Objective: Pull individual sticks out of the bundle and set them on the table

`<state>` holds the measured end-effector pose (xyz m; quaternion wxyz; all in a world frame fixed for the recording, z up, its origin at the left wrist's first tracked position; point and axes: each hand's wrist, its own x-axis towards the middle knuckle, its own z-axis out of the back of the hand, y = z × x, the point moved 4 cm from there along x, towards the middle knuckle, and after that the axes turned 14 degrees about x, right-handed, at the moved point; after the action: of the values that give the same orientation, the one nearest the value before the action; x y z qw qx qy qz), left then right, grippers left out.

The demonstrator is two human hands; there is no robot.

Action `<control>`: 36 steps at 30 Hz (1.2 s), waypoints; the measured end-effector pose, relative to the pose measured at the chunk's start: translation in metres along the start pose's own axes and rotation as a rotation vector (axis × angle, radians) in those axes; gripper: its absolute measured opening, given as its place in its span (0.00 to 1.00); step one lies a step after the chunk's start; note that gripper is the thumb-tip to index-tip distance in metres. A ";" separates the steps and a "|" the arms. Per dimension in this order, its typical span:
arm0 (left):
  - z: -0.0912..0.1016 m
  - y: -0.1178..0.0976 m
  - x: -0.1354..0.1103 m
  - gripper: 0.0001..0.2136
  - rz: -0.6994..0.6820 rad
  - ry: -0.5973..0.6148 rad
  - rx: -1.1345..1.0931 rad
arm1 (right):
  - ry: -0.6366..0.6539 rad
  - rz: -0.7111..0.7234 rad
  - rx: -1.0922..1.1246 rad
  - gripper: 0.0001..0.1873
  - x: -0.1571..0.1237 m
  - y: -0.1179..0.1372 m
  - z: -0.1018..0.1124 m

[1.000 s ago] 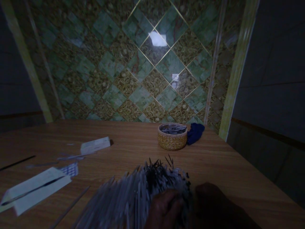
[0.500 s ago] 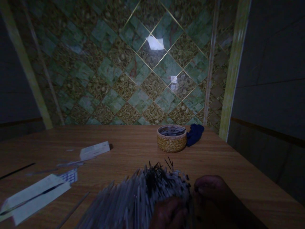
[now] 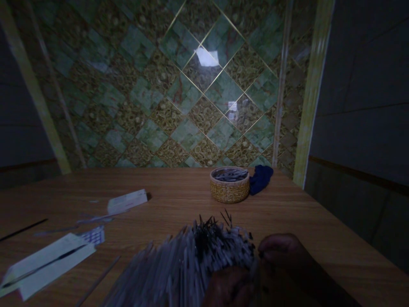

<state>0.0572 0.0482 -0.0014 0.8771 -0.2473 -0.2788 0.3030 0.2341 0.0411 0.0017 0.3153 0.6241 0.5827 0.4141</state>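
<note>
A large heap of thin, pale, wrapped-looking sticks (image 3: 172, 264), several with dark pointed tips, fills the bottom middle of the head view. Low at the heap's right side, my left hand (image 3: 228, 285) is in front of the sticks with its fingers curled. What it holds, if anything, is lost in the dark. My right hand (image 3: 281, 247) is just right of the heap, with thumb and fingers pinched together. A small dark bit shows at its fingertips, too dim to name. Both hands are poorly lit.
A round woven basket (image 3: 229, 189) holding similar sticks stands farther back, beside a dark blue cloth (image 3: 261, 179). On the left are a small white box (image 3: 128, 201), an opened paper packet (image 3: 47, 264), a dark thin stick (image 3: 24, 229) and one loose pale stick (image 3: 99, 279).
My right hand has shifted slightly left, closer to the heap. My left hand has moved slightly and looks darker. The heap and the things on the table stay about the same.
</note>
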 end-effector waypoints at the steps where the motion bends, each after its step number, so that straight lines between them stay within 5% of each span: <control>1: -0.001 0.000 0.001 0.11 0.007 0.009 0.011 | -0.001 -0.011 -0.012 0.17 -0.001 0.000 0.000; 24: 0.000 -0.004 -0.001 0.10 0.105 0.145 0.057 | 0.125 -0.046 -0.322 0.15 -0.004 0.007 0.001; 36: -0.003 0.001 -0.002 0.11 0.237 0.203 -0.223 | 0.102 -0.104 -0.254 0.14 -0.005 -0.004 0.002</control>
<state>0.0575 0.0469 -0.0047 0.8261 -0.4033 -0.1896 0.3448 0.2343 0.0369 -0.0033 0.3828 0.5264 0.5724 0.4987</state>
